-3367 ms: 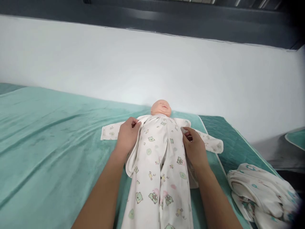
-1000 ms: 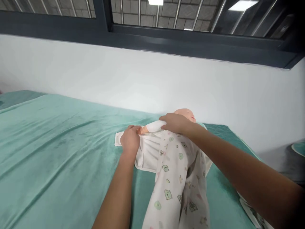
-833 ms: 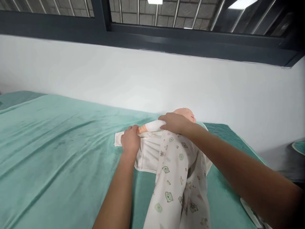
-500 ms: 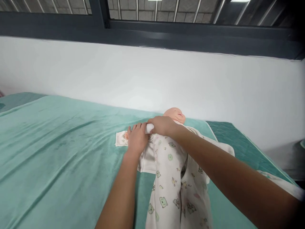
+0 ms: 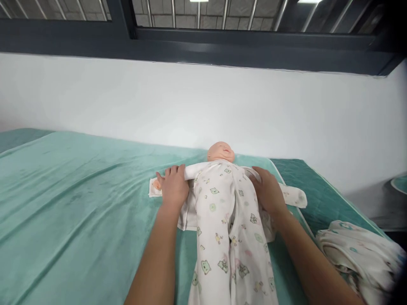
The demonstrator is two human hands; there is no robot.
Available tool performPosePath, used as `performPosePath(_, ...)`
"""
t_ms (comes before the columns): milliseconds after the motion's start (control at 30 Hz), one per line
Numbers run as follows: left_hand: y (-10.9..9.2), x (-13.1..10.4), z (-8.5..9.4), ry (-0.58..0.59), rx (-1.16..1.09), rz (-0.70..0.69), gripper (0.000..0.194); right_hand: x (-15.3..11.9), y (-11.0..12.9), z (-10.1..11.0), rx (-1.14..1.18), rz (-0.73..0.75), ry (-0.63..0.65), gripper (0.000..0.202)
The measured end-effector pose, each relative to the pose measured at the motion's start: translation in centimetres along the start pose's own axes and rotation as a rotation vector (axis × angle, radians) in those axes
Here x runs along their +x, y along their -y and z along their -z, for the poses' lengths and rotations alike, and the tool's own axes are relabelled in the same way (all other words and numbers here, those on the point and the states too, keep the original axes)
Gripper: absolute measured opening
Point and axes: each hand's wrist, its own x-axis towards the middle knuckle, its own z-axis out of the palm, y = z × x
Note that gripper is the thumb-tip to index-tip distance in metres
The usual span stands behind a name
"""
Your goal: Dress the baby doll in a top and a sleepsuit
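A baby doll (image 5: 220,151) lies on its back, head toward the wall, with a white romper (image 5: 214,207) printed with green bears and small animals spread over its body and legs. My left hand (image 5: 174,185) is closed round the doll's sleeved arm on the left. Just beyond my fingers, the doll's small hand (image 5: 156,184) shows at the cuff. On the other side, my right hand (image 5: 269,190) grips the romper's edge by the doll's shoulder; its fingertips are partly hidden. A white printed sleeve (image 5: 294,196) lies flat past my right wrist.
The doll rests on a light green sheet (image 5: 79,203) over a darker green quilted cover (image 5: 295,171). Crumpled white printed cloth (image 5: 359,250) lies at the lower right. Behind stands a white wall (image 5: 159,101) below a dark window frame (image 5: 203,48).
My right hand has moved from the left sleeve across to the doll's right-hand side. My left hand stays at the sleeve. The view has shifted, and more of the doll's head and chest shows.
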Motion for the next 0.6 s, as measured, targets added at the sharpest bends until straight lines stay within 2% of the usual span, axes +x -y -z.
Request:
performPosePath(67, -0.3, -0.1, 0.3, -0.01, -0.024, -0.011, 0.06, -0.8, -2.1, -0.7, -0.067, 0.015, -0.011, 0.043)
performPosePath(133, -0.9, -0.3, 0.9, -0.053, -0.103, -0.061, 0.065, -0.8, -3.1, -0.7, -0.095, -0.004, -0.012, 0.041)
performPosePath(233, -2.4, -0.9, 2.5, -0.133, -0.368, -0.159, 0.053, 0.0, -4.0, 0.1, -0.074, -0.151, -0.011, 0.04)
performPosePath(300, -4.1, -1.3, 3.8, -0.096, -0.551, -0.224, 0.043, 0.4, -4.5, 0.5, -0.039, -0.221, -0.011, 0.038)
performPosePath(367, -6.5, -1.4, 4.9, 0.012, -0.628, -0.31, 0.037, 0.7, -4.8, 0.7, -0.003, -0.215, -0.008, 0.037)
performPosePath(467, -11.0, -0.6, 5.7, 0.183, -0.499, -0.514, 0.035, 0.8, -4.6, 0.7, 0.022, -0.224, 0.016, 0.037)
performPosePath(600, -17.9, 0.9, 5.1, 0.439, 0.017, -0.758, 0.027, 0.8, -3.9, 1.0, 0.016, -0.266, 0.071, 0.037)
